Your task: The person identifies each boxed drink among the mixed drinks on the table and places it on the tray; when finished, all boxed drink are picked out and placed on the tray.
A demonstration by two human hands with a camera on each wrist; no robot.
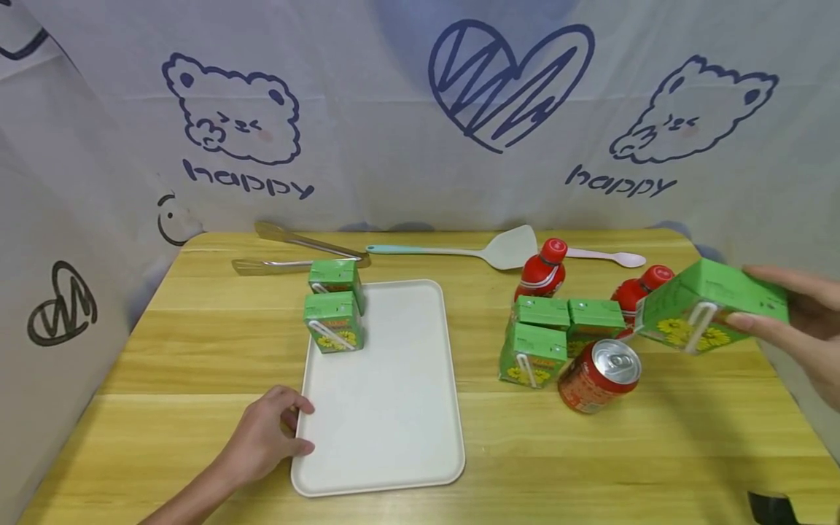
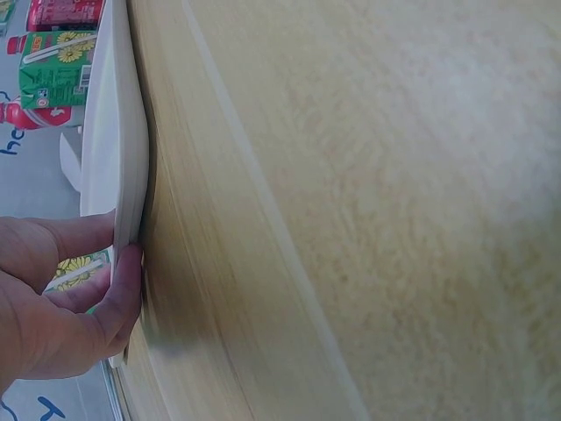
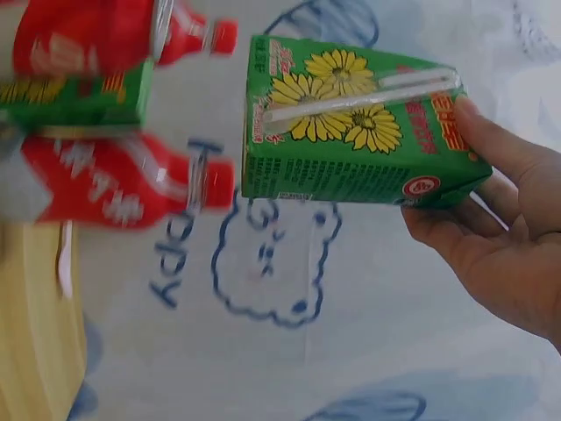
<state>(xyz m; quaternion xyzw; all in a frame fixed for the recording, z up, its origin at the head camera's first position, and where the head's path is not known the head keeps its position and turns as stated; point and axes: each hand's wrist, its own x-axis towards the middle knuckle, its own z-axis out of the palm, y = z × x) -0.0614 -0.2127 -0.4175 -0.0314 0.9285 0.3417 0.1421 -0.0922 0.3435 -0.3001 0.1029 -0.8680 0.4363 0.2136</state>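
My left hand grips the left rim of a white rectangular tray. In the left wrist view its fingers bend at the tray's edge. My right hand holds a green drink carton in the air at the right, tilted on its side. Thumb and fingers clasp one end of it, and the yellow flowers and white straw on the carton show clearly in the right wrist view. Two similar cartons stand at the tray's upper left corner, one behind the other.
Right of the tray stand three green cartons in a cluster, a red can and two red-capped bottles. Along the back lie metal tongs, a spatula and a pink spoon. A drawn-on white cloth hangs behind the table.
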